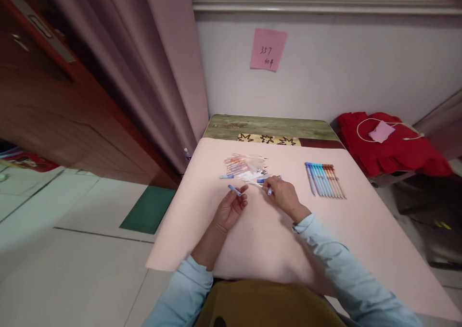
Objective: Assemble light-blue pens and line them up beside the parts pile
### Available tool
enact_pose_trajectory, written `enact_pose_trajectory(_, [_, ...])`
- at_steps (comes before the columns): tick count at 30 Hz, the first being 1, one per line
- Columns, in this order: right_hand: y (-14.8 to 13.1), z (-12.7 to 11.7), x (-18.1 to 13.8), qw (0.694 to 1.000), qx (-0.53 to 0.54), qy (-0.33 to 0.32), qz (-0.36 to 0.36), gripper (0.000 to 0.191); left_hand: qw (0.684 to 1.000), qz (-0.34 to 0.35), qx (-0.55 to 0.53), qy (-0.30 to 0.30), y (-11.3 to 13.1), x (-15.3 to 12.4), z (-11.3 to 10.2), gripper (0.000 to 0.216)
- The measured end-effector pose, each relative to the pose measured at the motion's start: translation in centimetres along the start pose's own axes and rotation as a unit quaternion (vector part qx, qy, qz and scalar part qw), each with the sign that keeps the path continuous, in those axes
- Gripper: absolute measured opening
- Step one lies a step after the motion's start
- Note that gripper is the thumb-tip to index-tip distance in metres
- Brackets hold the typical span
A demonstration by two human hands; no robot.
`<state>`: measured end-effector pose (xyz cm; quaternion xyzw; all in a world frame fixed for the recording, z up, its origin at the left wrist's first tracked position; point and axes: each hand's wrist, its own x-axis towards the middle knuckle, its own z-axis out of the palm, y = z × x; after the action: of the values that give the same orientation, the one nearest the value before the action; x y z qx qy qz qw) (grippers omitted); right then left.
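Between the thumb and fingers of my left hand point(231, 210) is a short blue pen part point(234, 190), tilted, over the near side of a pile. My right hand point(283, 196) pinches a thin whitish pen refill point(255, 183) that points left toward the pile. A small blue piece point(270, 191) also shows at its fingers. Just ahead lies a loose pile of clear and pinkish pen barrels point(240, 164) and white refills with dark tips. One blue pen part point(226, 177) rests left of it, and another dark blue one point(262, 180) lies by my right fingers, partly hidden.
A neat row of pens point(325, 180), blue through brown, lies on the right of the pink-covered table point(267, 250). A red cloth point(386, 149) with a white cable is beyond the right edge. A pink note point(268, 49) hangs on the wall; a curtain and wooden door stand left.
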<state>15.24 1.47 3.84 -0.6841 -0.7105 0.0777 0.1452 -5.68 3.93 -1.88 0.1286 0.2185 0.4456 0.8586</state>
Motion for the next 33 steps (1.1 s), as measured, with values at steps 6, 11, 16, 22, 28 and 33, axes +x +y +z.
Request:
enact_pose_trajectory(6, [-3.1, 0.5, -2.1, 0.994, 0.104, -0.028, 0.023, 0.012, 1.0, -0.006, 0.008, 0.002, 0.1, -0.1, 0.3, 0.015])
enact_pose_trajectory(11, [-4.0, 0.7, -2.7, 0.979, 0.19, -0.057, 0.034, 0.01, 0.998, 0.007, -0.023, 0.054, 0.1, -0.1, 0.2, 0.016])
enact_pose_trajectory(16, [-2.7, 0.0, -4.7, 0.938, 0.334, -0.052, 0.071, 0.021, 0.99, 0.004, -0.09, 0.112, 0.6, 0.0, 0.9, 0.026])
enact_pose_trajectory(22, [-0.8, 0.5, -8.5, 0.949, 0.301, -0.048, 0.079, 0.028, 0.984, -0.003, -0.134, 0.12, 0.9, -0.1, 1.6, 0.035])
enact_pose_trajectory(28, [-0.7, 1.2, -9.8, 0.952, 0.288, -0.057, 0.087, 0.033, 0.984, -0.002, -0.13, 0.12, 0.8, -0.1, 1.6, 0.035])
enact_pose_trajectory(33, [-1.3, 1.3, -9.3, 0.947, 0.303, -0.046, 0.093, 0.037, 0.987, -0.002, -0.117, 0.113, 0.8, 0.0, 1.2, 0.037])
